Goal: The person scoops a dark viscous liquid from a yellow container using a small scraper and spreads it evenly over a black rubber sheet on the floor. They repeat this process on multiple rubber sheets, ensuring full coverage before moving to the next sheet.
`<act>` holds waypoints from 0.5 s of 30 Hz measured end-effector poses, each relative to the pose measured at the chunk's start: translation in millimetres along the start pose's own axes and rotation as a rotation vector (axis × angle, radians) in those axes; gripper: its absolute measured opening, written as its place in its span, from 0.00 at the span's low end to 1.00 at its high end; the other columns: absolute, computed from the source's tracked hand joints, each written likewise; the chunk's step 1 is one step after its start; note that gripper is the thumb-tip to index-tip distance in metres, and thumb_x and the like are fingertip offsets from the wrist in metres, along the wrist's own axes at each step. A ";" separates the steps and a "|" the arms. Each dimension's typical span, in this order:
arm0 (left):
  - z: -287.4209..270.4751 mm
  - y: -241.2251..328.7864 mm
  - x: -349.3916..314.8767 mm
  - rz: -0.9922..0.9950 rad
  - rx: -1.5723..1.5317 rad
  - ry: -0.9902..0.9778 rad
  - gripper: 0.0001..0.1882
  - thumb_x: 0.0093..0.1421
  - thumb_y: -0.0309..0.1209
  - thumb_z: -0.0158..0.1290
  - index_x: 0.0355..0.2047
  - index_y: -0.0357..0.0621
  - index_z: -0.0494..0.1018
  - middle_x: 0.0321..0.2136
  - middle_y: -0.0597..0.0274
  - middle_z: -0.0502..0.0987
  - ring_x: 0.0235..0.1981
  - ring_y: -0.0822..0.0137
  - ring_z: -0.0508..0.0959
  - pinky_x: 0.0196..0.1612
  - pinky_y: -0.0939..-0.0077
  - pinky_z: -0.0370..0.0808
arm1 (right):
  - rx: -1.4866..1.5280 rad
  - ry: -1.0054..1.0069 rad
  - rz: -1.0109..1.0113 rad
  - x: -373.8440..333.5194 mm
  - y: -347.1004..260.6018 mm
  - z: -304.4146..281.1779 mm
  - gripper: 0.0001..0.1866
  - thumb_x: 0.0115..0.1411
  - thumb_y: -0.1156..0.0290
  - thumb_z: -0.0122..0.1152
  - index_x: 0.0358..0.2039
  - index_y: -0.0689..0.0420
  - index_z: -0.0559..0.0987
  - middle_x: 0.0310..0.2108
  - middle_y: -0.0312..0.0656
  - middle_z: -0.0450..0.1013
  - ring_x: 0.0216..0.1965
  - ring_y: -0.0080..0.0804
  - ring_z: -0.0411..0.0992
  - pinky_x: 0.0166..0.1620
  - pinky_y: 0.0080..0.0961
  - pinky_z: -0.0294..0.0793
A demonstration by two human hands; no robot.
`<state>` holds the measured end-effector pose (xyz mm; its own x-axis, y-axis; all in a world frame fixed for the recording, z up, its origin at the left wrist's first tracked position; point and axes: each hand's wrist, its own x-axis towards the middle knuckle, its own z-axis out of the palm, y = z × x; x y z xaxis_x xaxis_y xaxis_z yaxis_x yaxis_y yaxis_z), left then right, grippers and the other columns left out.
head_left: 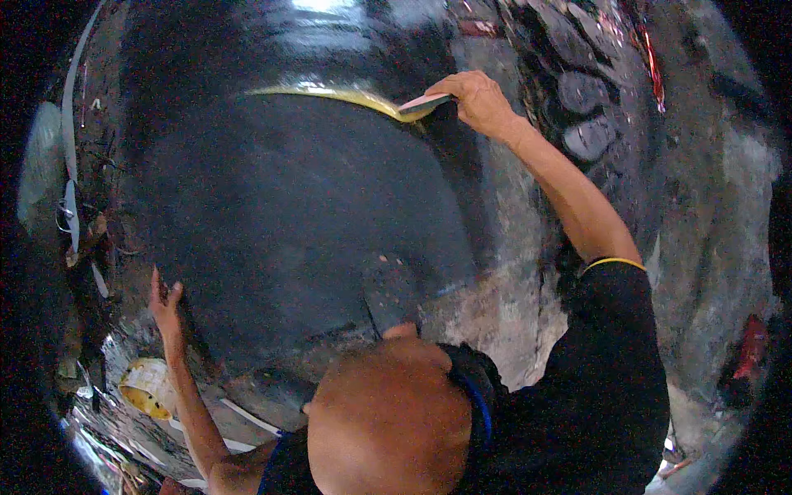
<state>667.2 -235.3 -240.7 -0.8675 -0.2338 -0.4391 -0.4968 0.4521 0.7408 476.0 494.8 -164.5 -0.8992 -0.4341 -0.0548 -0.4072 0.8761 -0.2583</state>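
Note:
My right hand [478, 99] is closed on a flat grey piece [426, 105], at the far right of a large dark sheet [305, 190]. Whether this piece is a separate tool or a lifted edge, I cannot tell. A thin, shiny yellow strip [346, 95] curves along the sheet's far edge and meets the piece. Beyond the strip lies a glossy black curved surface [313, 49]. Near the sheet's near left side, my left hand [167, 301] is open, fingers apart, holding nothing. Whether it touches the sheet is unclear.
A dirty white bucket [148, 386] with yellow stains stands beside my left forearm. Several dark rounded lumps [590, 136] lie along the right side, with a worn grey floor [701, 206] beyond. A red object [749, 351] sits at the far right. A pale strap [70, 157] runs down the left.

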 end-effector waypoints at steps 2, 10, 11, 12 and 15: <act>8.0 10.6 1.2 0.103 0.001 0.028 0.37 0.68 0.33 0.62 0.75 0.44 0.63 0.51 0.63 0.73 0.48 0.71 0.71 0.58 0.73 0.70 | -0.001 0.002 0.083 -43.7 -7.2 0.5 0.26 0.52 0.88 0.54 0.48 0.52 0.87 0.46 0.42 0.85 0.52 0.47 0.80 0.59 0.44 0.75; 0.7 -17.3 -59.1 -0.032 0.002 -0.084 0.34 0.70 0.32 0.61 0.74 0.44 0.64 0.49 0.65 0.73 0.49 0.72 0.74 0.57 0.76 0.72 | -0.044 0.061 0.280 -207.6 -75.5 25.1 0.27 0.51 0.87 0.56 0.49 0.50 0.85 0.47 0.43 0.83 0.51 0.47 0.79 0.57 0.42 0.72; -1.2 -19.5 -65.8 -0.148 -0.030 -0.131 0.33 0.70 0.31 0.61 0.74 0.44 0.65 0.49 0.65 0.73 0.49 0.72 0.74 0.57 0.77 0.73 | -0.053 0.076 0.300 -236.8 -82.4 34.8 0.27 0.51 0.87 0.57 0.50 0.50 0.85 0.47 0.42 0.83 0.51 0.47 0.78 0.57 0.42 0.72; -4.3 -27.1 -71.6 -0.149 -0.008 -0.129 0.32 0.70 0.31 0.61 0.73 0.43 0.66 0.49 0.65 0.73 0.49 0.73 0.74 0.56 0.79 0.73 | -0.062 0.100 0.308 -254.6 -91.2 39.8 0.26 0.52 0.86 0.58 0.50 0.50 0.85 0.47 0.42 0.83 0.50 0.48 0.78 0.57 0.43 0.71; -9.3 -77.3 -77.3 -0.012 -0.255 -0.023 0.32 0.70 0.31 0.61 0.72 0.41 0.66 0.49 0.64 0.73 0.49 0.73 0.74 0.57 0.78 0.73 | 0.030 -0.069 0.512 -277.5 -132.3 43.0 0.26 0.55 0.85 0.59 0.54 0.51 0.82 0.48 0.43 0.82 0.51 0.49 0.78 0.57 0.45 0.70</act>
<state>772.5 -260.1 -259.3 -0.8619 -0.2173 -0.4581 -0.5002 0.2170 0.8383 786.3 490.3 -156.6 -0.9691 0.0349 -0.2444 0.0878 0.9740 -0.2089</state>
